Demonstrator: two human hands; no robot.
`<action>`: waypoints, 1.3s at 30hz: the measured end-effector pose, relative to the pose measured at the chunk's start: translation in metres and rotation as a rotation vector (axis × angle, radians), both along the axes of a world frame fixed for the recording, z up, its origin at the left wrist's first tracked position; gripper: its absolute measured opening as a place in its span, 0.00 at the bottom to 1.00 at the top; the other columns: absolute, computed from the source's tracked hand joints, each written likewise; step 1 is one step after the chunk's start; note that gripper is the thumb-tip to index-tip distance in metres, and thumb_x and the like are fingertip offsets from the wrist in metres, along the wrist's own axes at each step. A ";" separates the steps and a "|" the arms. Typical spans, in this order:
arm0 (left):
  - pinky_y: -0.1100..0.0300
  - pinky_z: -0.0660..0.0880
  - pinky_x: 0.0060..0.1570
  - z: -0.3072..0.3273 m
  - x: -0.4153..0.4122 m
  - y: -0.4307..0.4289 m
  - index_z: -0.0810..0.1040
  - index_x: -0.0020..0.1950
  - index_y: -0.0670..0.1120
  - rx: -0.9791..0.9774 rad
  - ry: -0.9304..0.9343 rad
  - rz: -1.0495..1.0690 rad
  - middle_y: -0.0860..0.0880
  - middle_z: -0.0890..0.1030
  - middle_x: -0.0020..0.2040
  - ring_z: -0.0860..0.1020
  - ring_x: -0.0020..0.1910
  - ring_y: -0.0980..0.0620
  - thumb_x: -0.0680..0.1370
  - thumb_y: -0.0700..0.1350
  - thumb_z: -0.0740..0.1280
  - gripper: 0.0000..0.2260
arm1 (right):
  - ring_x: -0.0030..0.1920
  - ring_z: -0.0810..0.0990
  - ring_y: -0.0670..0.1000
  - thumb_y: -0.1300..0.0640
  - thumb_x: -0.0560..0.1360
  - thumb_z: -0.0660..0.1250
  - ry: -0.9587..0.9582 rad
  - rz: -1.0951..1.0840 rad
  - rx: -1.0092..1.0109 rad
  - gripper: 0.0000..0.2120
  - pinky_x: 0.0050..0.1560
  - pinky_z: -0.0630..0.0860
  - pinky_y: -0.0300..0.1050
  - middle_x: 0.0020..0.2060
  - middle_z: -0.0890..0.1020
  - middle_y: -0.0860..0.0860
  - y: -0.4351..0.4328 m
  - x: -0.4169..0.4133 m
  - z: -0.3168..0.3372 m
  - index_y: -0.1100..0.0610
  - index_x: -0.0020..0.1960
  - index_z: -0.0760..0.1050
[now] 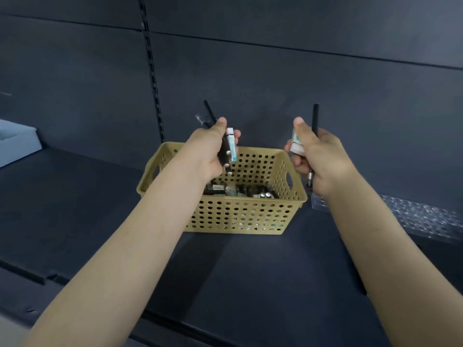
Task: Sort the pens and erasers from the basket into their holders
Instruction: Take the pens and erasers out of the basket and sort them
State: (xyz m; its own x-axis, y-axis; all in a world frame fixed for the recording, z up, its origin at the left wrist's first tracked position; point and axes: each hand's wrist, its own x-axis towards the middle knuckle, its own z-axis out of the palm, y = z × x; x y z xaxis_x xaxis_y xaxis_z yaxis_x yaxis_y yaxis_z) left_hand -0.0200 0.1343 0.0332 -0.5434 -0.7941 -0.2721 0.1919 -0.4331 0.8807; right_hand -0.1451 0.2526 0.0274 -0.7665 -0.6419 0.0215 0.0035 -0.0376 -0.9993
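Shelving (238, 271) in dark grey is seen under and behind both hands. Far to the left of the left hand, a pale blue tray (17, 141) is set on the shelving and is cut off by the frame edge. The left hand (213, 151) is raised over the left half of the basket. Its fingers are curled round several black pens (209, 113), whose ends stick up past the thumb. A white eraser (231, 144) with a teal stripe is pinched against them on the side towards the right hand.

Below and between the two hands, a tan perforated basket (225, 214) is set on the shelving, and loose pens and erasers (240, 191) are seen lying in its bottom. The right hand (318, 159) is held above the basket's right rim, well apart from the left hand. A wrapped eraser (297, 144) is pinched between its thumb and fingers, and a single black pen (315, 118) is gripped upright behind it, with a silver tip showing under the palm. Below and to the right of the right hand, a clear holder (413, 216) drilled with rows of holes is laid on the shelving, just beside the basket.
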 end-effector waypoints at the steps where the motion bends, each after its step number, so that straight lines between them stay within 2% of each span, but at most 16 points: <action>1: 0.60 0.76 0.37 0.000 -0.004 0.009 0.72 0.45 0.45 0.000 0.000 -0.021 0.48 0.81 0.39 0.76 0.35 0.54 0.82 0.47 0.61 0.08 | 0.23 0.67 0.44 0.47 0.80 0.62 0.014 -0.002 0.012 0.12 0.22 0.61 0.35 0.30 0.78 0.50 0.011 -0.002 -0.001 0.56 0.51 0.71; 4: 0.58 0.75 0.39 0.002 -0.021 0.040 0.73 0.43 0.44 -0.012 0.016 -0.072 0.48 0.80 0.41 0.75 0.37 0.53 0.83 0.46 0.60 0.11 | 0.23 0.65 0.44 0.47 0.80 0.62 -0.027 0.005 -0.010 0.12 0.22 0.59 0.36 0.31 0.76 0.50 0.044 -0.011 -0.004 0.57 0.53 0.72; 7: 0.54 0.76 0.49 -0.001 -0.042 0.072 0.74 0.41 0.41 0.021 0.034 -0.133 0.44 0.77 0.45 0.75 0.42 0.48 0.83 0.44 0.59 0.13 | 0.23 0.66 0.44 0.50 0.82 0.60 -0.100 -0.009 -0.025 0.12 0.21 0.59 0.35 0.29 0.75 0.48 0.079 -0.022 -0.008 0.59 0.51 0.73; 8: 0.55 0.76 0.49 -0.003 -0.049 0.083 0.74 0.42 0.40 0.039 0.040 -0.143 0.44 0.76 0.45 0.75 0.42 0.49 0.83 0.43 0.59 0.12 | 0.23 0.67 0.44 0.51 0.82 0.59 -0.118 -0.015 -0.033 0.11 0.20 0.60 0.35 0.29 0.74 0.49 0.091 -0.027 -0.010 0.59 0.53 0.73; 10: 0.61 0.74 0.38 -0.007 -0.066 0.106 0.75 0.47 0.39 0.079 0.061 -0.157 0.46 0.76 0.43 0.73 0.37 0.52 0.83 0.42 0.58 0.10 | 0.25 0.68 0.45 0.55 0.82 0.59 -0.146 -0.019 -0.063 0.09 0.20 0.61 0.35 0.32 0.71 0.51 0.119 -0.038 -0.015 0.58 0.58 0.73; 12: 0.64 0.74 0.34 -0.011 -0.082 0.134 0.75 0.48 0.39 0.101 0.078 -0.186 0.48 0.79 0.43 0.74 0.36 0.55 0.83 0.41 0.58 0.09 | 0.27 0.68 0.46 0.57 0.81 0.61 -0.166 -0.029 -0.081 0.09 0.21 0.62 0.35 0.34 0.71 0.51 0.148 -0.051 -0.021 0.56 0.59 0.75; 14: 0.63 0.76 0.40 -0.016 -0.100 0.165 0.77 0.46 0.41 0.095 0.067 -0.239 0.49 0.82 0.43 0.77 0.40 0.55 0.83 0.41 0.59 0.10 | 0.27 0.69 0.46 0.56 0.80 0.63 -0.161 -0.071 -0.065 0.08 0.21 0.65 0.34 0.34 0.73 0.50 0.179 -0.064 -0.027 0.53 0.58 0.77; 16: 0.58 0.78 0.50 -0.024 -0.117 0.199 0.79 0.44 0.42 0.092 0.034 -0.313 0.49 0.84 0.45 0.79 0.45 0.52 0.82 0.42 0.60 0.11 | 0.27 0.70 0.45 0.56 0.79 0.65 -0.130 -0.125 -0.041 0.07 0.22 0.65 0.34 0.33 0.74 0.50 0.211 -0.077 -0.034 0.52 0.55 0.79; 17: 0.56 0.78 0.51 -0.029 -0.125 0.217 0.81 0.44 0.42 0.098 0.007 -0.350 0.48 0.84 0.46 0.79 0.46 0.51 0.82 0.43 0.61 0.12 | 0.26 0.70 0.45 0.56 0.79 0.66 -0.107 -0.156 -0.026 0.06 0.22 0.65 0.34 0.32 0.74 0.49 0.229 -0.085 -0.038 0.52 0.54 0.79; 19: 0.57 0.78 0.44 -0.040 -0.143 0.252 0.83 0.47 0.42 0.117 -0.052 -0.411 0.47 0.83 0.50 0.78 0.46 0.49 0.81 0.44 0.62 0.11 | 0.26 0.70 0.44 0.55 0.78 0.68 -0.063 -0.230 0.020 0.04 0.25 0.66 0.36 0.31 0.74 0.49 0.264 -0.103 -0.049 0.52 0.51 0.79; 22: 0.63 0.77 0.35 -0.056 -0.169 0.302 0.83 0.49 0.43 0.135 -0.103 -0.454 0.47 0.81 0.47 0.76 0.44 0.50 0.81 0.44 0.64 0.10 | 0.27 0.71 0.43 0.55 0.75 0.71 0.008 -0.330 0.117 0.05 0.26 0.68 0.35 0.32 0.75 0.48 0.320 -0.131 -0.063 0.51 0.50 0.78; 26: 0.62 0.77 0.45 -0.076 -0.201 0.358 0.82 0.47 0.42 0.183 -0.089 -0.481 0.48 0.83 0.40 0.80 0.42 0.52 0.81 0.43 0.63 0.09 | 0.30 0.70 0.47 0.53 0.73 0.73 0.086 -0.412 0.248 0.07 0.26 0.67 0.37 0.34 0.74 0.52 0.390 -0.164 -0.078 0.50 0.49 0.77; 30: 0.64 0.78 0.42 -0.091 -0.223 0.403 0.83 0.46 0.42 0.200 -0.105 -0.534 0.48 0.83 0.40 0.80 0.40 0.54 0.81 0.43 0.63 0.11 | 0.26 0.72 0.44 0.57 0.73 0.73 0.131 -0.507 0.348 0.10 0.24 0.66 0.33 0.33 0.75 0.53 0.447 -0.190 -0.091 0.59 0.51 0.76; 32: 0.65 0.77 0.40 -0.095 -0.232 0.421 0.83 0.45 0.43 0.192 -0.129 -0.563 0.48 0.82 0.42 0.79 0.40 0.54 0.81 0.44 0.63 0.11 | 0.26 0.74 0.43 0.57 0.72 0.74 0.167 -0.553 0.422 0.11 0.26 0.68 0.34 0.34 0.77 0.54 0.474 -0.202 -0.095 0.59 0.52 0.76; 35: 0.65 0.75 0.34 -0.097 -0.244 0.441 0.83 0.51 0.45 0.165 -0.203 -0.603 0.49 0.80 0.44 0.76 0.40 0.54 0.81 0.46 0.63 0.10 | 0.32 0.77 0.48 0.55 0.71 0.75 0.177 -0.553 0.485 0.11 0.33 0.69 0.41 0.36 0.81 0.53 0.504 -0.215 -0.097 0.56 0.49 0.78; 39: 0.58 0.78 0.43 -0.099 -0.260 0.459 0.79 0.61 0.43 0.205 -0.224 -0.614 0.46 0.82 0.52 0.79 0.45 0.50 0.80 0.47 0.66 0.12 | 0.37 0.80 0.52 0.55 0.71 0.75 0.220 -0.544 0.547 0.11 0.38 0.73 0.44 0.37 0.82 0.52 0.515 -0.221 -0.101 0.55 0.49 0.76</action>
